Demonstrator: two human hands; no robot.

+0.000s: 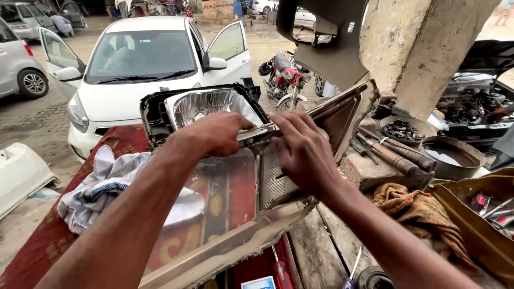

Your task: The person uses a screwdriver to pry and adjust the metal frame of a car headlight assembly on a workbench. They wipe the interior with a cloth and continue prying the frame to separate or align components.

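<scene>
Headlight (206,107) lies behind hands (257,142), rag (415,206) right.

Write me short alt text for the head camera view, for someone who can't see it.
Two bare hands, left hand and right hand, grip a clear plastic car headlight assembly with a chrome reflector over a red patterned cloth. A white hatchback with open doors is parked behind, and a brown rag and long metal tools lie to the right.

right hand (302,152) fingertips hidden behind headlight housing (214,107), screwdriver (279,270) cut off at bottom edge
</scene>
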